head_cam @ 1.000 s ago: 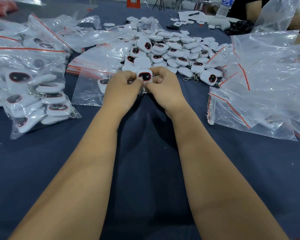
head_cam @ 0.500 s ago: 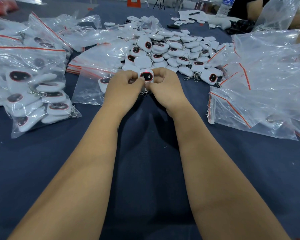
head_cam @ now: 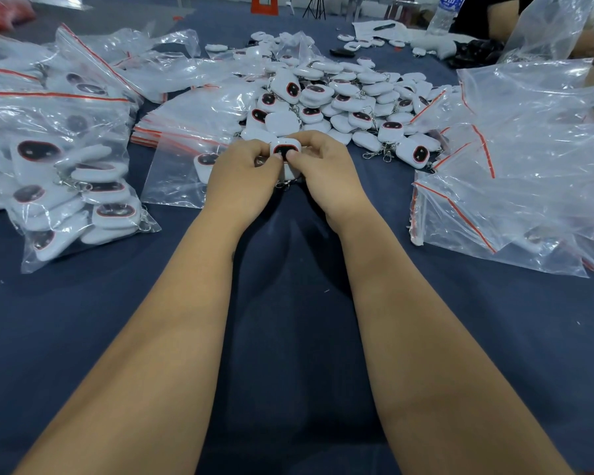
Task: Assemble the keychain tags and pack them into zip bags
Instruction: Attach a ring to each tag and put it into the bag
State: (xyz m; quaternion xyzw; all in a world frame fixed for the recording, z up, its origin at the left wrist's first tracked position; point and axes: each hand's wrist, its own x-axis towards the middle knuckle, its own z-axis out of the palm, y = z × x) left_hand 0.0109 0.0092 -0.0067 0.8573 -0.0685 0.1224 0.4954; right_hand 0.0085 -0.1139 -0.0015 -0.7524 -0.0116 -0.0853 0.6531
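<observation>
I see my left hand [head_cam: 242, 176] and right hand [head_cam: 323, 169] meeting over the dark blue bench [head_cam: 288, 337], both pinching one white keychain tag [head_cam: 285, 150] between thumbs and curled fingers — its dark face tilted up toward me. The loose tag pile [head_cam: 340, 101] lies just beyond; a filled zip bag [head_cam: 66, 186] sits left, empty bags [head_cam: 515, 186] right.

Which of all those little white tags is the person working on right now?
Start at the big heap of loose white plastic tags mid-table on the dark blue cloth. Just in front, the left hand and right hand meet. Theirs is the only white, dark-faced tag pinched by fingers.
</observation>
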